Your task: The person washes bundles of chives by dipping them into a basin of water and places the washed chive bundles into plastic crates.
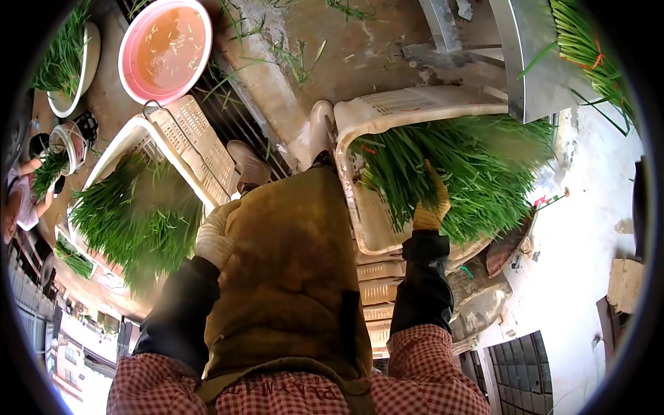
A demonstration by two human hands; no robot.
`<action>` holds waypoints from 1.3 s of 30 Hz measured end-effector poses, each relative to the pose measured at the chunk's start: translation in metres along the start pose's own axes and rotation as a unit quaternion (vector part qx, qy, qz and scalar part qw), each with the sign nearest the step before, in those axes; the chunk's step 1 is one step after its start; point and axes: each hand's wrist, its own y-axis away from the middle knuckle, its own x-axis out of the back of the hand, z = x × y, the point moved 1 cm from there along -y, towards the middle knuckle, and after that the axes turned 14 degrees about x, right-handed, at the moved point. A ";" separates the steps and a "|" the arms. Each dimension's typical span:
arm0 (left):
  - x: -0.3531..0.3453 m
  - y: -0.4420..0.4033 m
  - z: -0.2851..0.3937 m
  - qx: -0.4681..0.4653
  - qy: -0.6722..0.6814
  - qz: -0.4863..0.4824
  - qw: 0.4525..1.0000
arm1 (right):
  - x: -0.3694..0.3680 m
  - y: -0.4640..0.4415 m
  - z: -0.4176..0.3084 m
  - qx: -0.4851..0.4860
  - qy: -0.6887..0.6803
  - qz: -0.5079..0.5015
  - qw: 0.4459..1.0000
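My right hand, in a yellowish glove, is closed around a bunch of long green garlic chives over the right crate. More chives are heaped in that white plastic crate, and a red tie shows near the pale stem ends. My left hand, in a pale glove, is held low against my brown apron, beside the left crate's rim. Its fingers are turned away and hard to make out. Loose chives fill the left crate.
A pink basin of cloudy water stands ahead on the left, near a bowl of greens. Another person's hands hold greens at far left. A metal stand carries tied bundles at right. Stacked crates sit below.
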 end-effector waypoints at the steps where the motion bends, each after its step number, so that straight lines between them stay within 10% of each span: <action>1: -0.003 -0.001 0.003 0.006 0.003 -0.001 1.000 | 0.004 0.007 -0.005 0.026 -0.007 -0.026 0.999; 5: -0.021 -0.002 0.024 0.073 0.346 -0.134 0.926 | 0.000 0.040 -0.038 0.072 0.014 -0.035 0.997; 8: -0.037 -0.005 0.013 -0.153 0.093 -0.023 0.984 | -0.008 0.071 -0.086 0.076 0.044 -0.051 0.995; 10: -0.046 0.004 0.025 -0.143 0.097 -0.020 0.985 | -0.013 0.086 -0.119 0.040 0.073 -0.047 0.995; 16: -0.084 0.031 0.054 -0.059 0.283 -0.197 0.937 | -0.070 0.139 -0.242 0.244 0.506 -0.226 0.796; 19: -0.101 0.037 0.065 -0.042 0.384 -0.200 0.900 | -0.101 0.163 -0.290 0.241 0.505 -0.322 0.764; 23: -0.050 0.064 0.077 0.071 0.447 -0.333 0.827 | -0.158 0.185 -0.331 0.320 0.625 -0.437 0.562; 29: 0.009 0.084 0.051 0.138 0.687 -0.402 0.589 | -0.273 0.232 -0.331 0.403 0.548 -0.518 0.518; 33: 0.071 0.090 0.016 0.031 0.819 -0.377 0.432 | -0.355 0.272 -0.311 0.440 0.465 -0.590 0.492; 39: 0.135 0.082 -0.092 -0.176 0.902 -0.204 0.338 | -0.459 0.338 -0.260 0.405 0.329 -0.713 0.468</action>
